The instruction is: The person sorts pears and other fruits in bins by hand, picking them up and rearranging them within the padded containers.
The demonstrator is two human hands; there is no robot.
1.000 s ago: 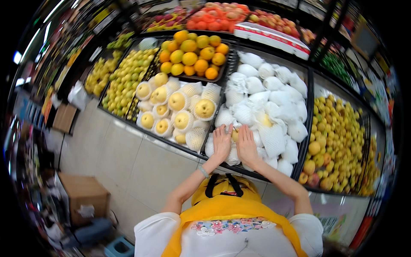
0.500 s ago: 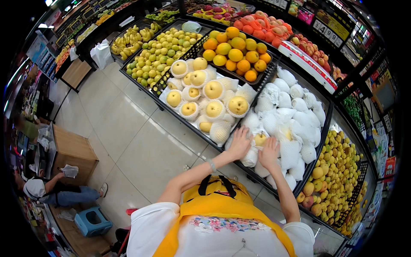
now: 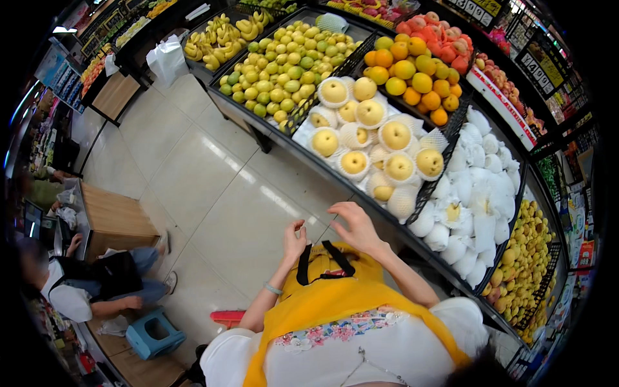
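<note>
My left hand (image 3: 295,241) is over the yellow apron (image 3: 342,309), its fingers loosely bent and nothing visible in them. To its right, my right hand (image 3: 356,227) holds nothing; its fingers are apart and point left. It is close to the near edge of the fruit stand and touches no fruit. Just beyond it lie large yellow pears (image 3: 400,168) in white foam nets. Off to the right is a bin of white-wrapped fruit (image 3: 474,213), one wrapping opened around a yellow fruit (image 3: 453,211).
Yellow-green round fruit (image 3: 284,71), bananas (image 3: 222,42) and oranges (image 3: 422,82) fill farther bins. Loose yellow fruit (image 3: 519,264) is at the right. Leftward are a seated person (image 3: 97,284), a blue stool (image 3: 155,334) and a wooden counter (image 3: 119,219). Tiled floor (image 3: 213,187) lies between.
Both hands have left the white-wrapped fruit and drawn back to the left, in front of the apron. The view has turned, so the stand appears farther right. The seated person has shifted posture.
</note>
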